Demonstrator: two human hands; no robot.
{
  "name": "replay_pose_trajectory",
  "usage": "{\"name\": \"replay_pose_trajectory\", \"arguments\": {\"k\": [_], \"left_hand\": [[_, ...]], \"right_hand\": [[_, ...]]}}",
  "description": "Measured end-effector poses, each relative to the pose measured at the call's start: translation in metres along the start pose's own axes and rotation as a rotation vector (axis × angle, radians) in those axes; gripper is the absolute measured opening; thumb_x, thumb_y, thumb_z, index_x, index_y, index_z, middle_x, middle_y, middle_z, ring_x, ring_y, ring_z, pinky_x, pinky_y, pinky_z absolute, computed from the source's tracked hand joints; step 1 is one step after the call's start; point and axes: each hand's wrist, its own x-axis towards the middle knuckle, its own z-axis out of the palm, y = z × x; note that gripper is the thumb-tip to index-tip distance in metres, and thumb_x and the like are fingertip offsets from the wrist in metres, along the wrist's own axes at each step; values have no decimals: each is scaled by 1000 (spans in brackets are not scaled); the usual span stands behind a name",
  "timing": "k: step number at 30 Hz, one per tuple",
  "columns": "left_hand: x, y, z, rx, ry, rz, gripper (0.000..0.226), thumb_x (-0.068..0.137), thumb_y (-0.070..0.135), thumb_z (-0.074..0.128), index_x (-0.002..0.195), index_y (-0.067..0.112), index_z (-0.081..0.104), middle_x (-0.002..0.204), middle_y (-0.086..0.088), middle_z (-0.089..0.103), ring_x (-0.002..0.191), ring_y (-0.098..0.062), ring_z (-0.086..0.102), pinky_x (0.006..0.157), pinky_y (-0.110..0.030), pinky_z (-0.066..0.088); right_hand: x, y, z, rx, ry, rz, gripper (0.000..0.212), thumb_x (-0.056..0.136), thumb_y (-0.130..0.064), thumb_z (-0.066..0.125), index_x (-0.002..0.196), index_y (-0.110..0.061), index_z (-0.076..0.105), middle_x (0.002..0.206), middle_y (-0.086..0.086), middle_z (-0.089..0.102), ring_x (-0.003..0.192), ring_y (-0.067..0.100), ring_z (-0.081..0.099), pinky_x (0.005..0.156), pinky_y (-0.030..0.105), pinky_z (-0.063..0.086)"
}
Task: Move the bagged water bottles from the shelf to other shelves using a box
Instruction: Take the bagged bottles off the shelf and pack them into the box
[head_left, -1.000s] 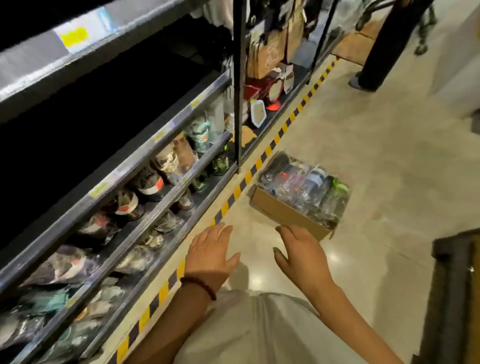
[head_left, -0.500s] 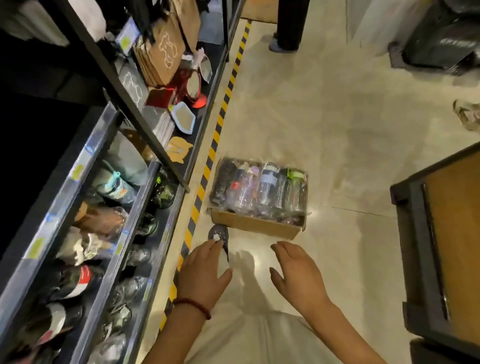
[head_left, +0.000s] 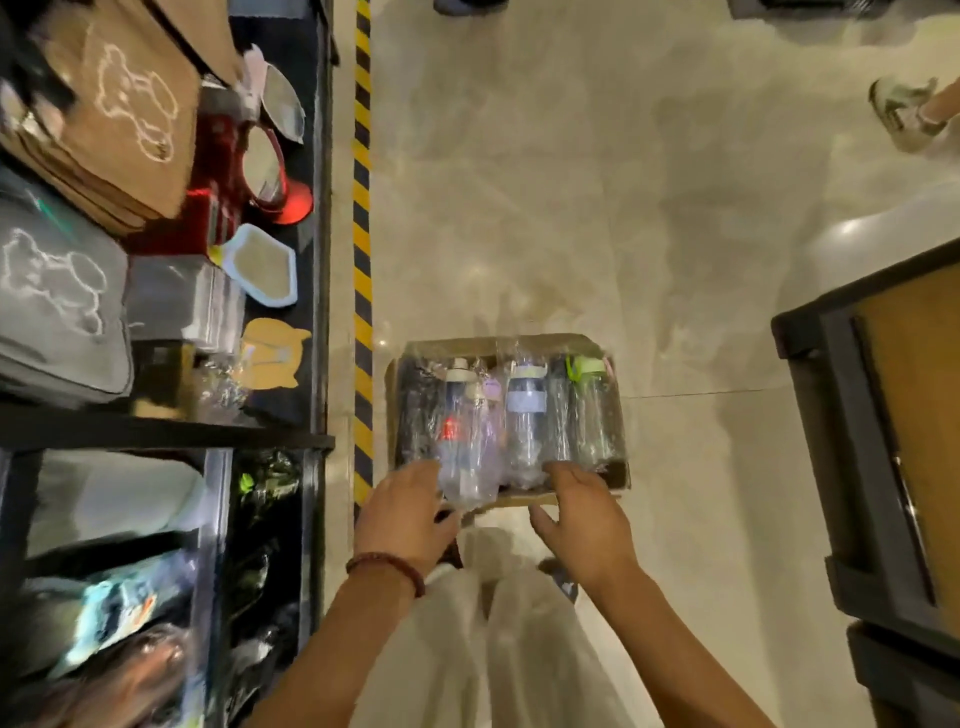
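Observation:
A cardboard box (head_left: 498, 343) sits on the floor in front of me, filled with several bagged water bottles (head_left: 524, 410) lying side by side, one with a green lid (head_left: 587, 366). My left hand (head_left: 405, 514) reaches the box's near left corner, fingers extended and touching the rim by a bottle bag. My right hand (head_left: 582, 514) rests on the near right edge with its thumb spread. Neither hand visibly curls around the box. More bagged bottles (head_left: 265, 478) lie on the low shelf at my left.
The dark shelf unit (head_left: 317, 260) on the left holds brown bags, mirrors and trays. Yellow-black tape (head_left: 362, 208) runs along its foot. A dark wooden cabinet (head_left: 857, 415) stands at the right. Another person's shoe (head_left: 904, 111) is at the far right on the tiled floor.
I have stepped toward the box and leaned over it. Both hands went forward from mid-air to its near edge.

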Motion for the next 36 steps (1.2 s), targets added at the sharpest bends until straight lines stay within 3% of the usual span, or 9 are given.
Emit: {"name": "replay_pose_trajectory", "arguments": {"k": [3, 7, 13, 17, 22, 25, 31, 36], "left_hand": [[57, -1, 23, -80, -63, -90, 59, 87, 36, 60, 140, 23, 39, 139, 1, 47, 127, -20, 43, 105, -30, 35], [124, -8, 67, -110, -103, -107, 44, 80, 34, 68, 122, 25, 56, 118, -1, 60, 108, -22, 57, 91, -36, 49], [200, -25, 138, -29, -244, -174, 66, 77, 43, 72, 135, 28, 42, 132, 0, 52, 117, -23, 53, 97, -40, 47], [235, -35, 183, -55, -258, -263, 78, 75, 50, 71, 137, 21, 33, 134, -6, 49, 119, -27, 51, 99, -44, 46], [255, -30, 218, -202, -253, -462, 106, 72, 57, 71, 149, 18, 8, 146, -11, 37, 127, -32, 46, 98, -40, 44], [258, -30, 226, -340, -172, -535, 105, 68, 52, 78, 146, 19, 16, 144, -9, 42, 125, -31, 48, 99, -41, 43], [258, -29, 233, -520, -93, -618, 95, 61, 48, 82, 139, 22, 33, 129, -4, 53, 109, -25, 55, 87, -37, 50], [258, -29, 230, -674, -110, -652, 97, 65, 35, 83, 143, 20, 29, 140, -5, 43, 126, -27, 44, 98, -40, 41]], "right_hand": [[59, 21, 30, 109, -25, 74, 48, 89, -29, 58, 133, -13, 49, 126, 6, 54, 115, 23, 51, 88, 31, 45], [123, 56, 72, 122, -91, 146, 53, 87, -28, 60, 136, -13, 47, 132, 8, 53, 115, 25, 53, 91, 32, 46], [198, 105, 126, 165, -177, 239, 58, 86, -28, 64, 138, -16, 42, 135, 8, 48, 122, 26, 47, 95, 32, 42], [230, 125, 165, 176, -114, 247, 56, 81, -29, 69, 126, -3, 47, 121, 15, 52, 112, 31, 49, 82, 30, 40], [249, 127, 189, 211, -114, 345, 83, 79, -43, 72, 138, -1, 30, 132, 14, 39, 120, 27, 42, 92, 29, 38], [256, 127, 199, 277, -84, 408, 94, 74, -43, 76, 142, -3, 25, 134, 14, 39, 122, 27, 42, 97, 32, 39], [272, 123, 194, 371, -82, 499, 85, 68, -41, 79, 130, -4, 35, 130, 13, 40, 121, 29, 42, 97, 34, 37], [271, 118, 194, 480, -102, 525, 80, 69, -35, 79, 127, -8, 33, 132, 11, 32, 122, 28, 35, 92, 38, 39]]}}
